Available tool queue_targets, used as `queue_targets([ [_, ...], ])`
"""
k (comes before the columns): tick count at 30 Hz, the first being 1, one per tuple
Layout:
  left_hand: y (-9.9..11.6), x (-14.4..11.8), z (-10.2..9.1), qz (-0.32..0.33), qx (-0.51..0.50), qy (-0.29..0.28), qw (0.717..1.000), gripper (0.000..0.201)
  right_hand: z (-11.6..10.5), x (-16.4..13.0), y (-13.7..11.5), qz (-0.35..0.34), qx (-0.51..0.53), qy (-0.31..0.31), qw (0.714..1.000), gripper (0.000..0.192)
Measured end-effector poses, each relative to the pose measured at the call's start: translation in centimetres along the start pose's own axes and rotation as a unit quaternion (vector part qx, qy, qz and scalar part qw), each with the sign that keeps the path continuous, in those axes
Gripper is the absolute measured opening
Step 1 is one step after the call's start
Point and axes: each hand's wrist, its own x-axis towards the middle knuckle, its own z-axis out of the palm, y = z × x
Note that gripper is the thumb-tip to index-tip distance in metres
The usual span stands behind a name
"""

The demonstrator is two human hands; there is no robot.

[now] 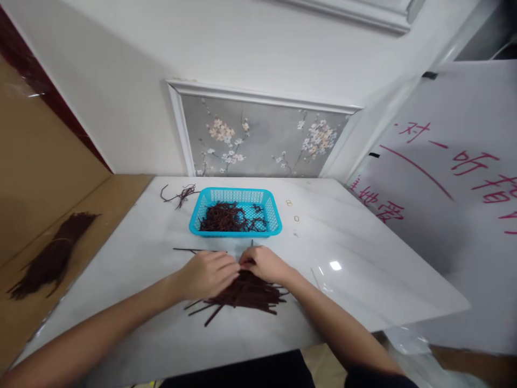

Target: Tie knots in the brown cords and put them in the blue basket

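Observation:
A loose pile of thin dark brown sticks (250, 295) lies on the white table, spread out in front of me. Over its far edge my left hand (212, 274) is closed, fingers together. My right hand (264, 264) meets it fingertip to fingertip, with thumb and fingers pinched. Dark brown stick ends show between and under the fingers, but most of what they grip is hidden. Just beyond my hands stands a blue plastic basket (276, 215) holding short, crooked brown pieces (222, 216). One or more straight sticks (194, 250) stick out past my left hand.
Several curly brown scraps (183, 195) lie left of the basket. Small rubber bands (297, 219) rest to its right. A banded bundle of brown sticks (56, 253) lies on the brown surface at far left. A wall stands behind the table; a written-on whiteboard (444, 215) is at right.

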Motion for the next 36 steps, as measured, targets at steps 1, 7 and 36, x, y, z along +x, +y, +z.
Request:
queue_targets([
  [1,-2.1,2.0,1.0,-0.016,0.013,-0.018,1.0,0.022,0.2,0.1,0.0,-0.005,0.012,0.016,1.0,0.015],
  [7,-5.9,4.6,3.9,-0.082,0.03,-0.049,0.995,0.028,-0.4,0.2,-0.8,-0.05,0.032,0.093,0.994,0.022],
  [36,-5.0,4.4,0.6,-0.259,-0.113,-0.128,0.951,0.031,-0.5,-0.8,-1.0,-0.046,0.084,0.098,0.991,0.022],
])
